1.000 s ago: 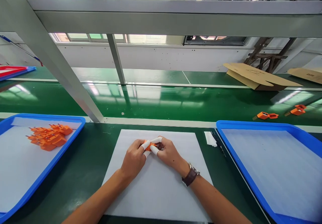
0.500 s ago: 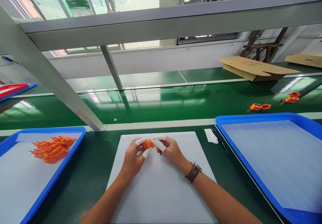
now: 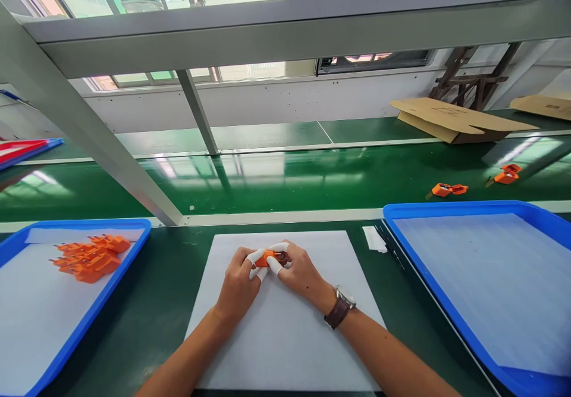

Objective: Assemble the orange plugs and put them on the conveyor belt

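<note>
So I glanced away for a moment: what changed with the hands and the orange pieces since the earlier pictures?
The right hand, whose fingers had eased off half a second ago, closed back onto the small orange part that the left hand holds over the white sheet. The orange pieces on the belt drifted left. The pile in the left tray stayed put.

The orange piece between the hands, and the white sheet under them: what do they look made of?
The orange piece looks like moulded plastic: even, bright colour with little shine. The white sheet looks like thin foam or soft paper, matte and without glare; I cannot tell which.
</note>
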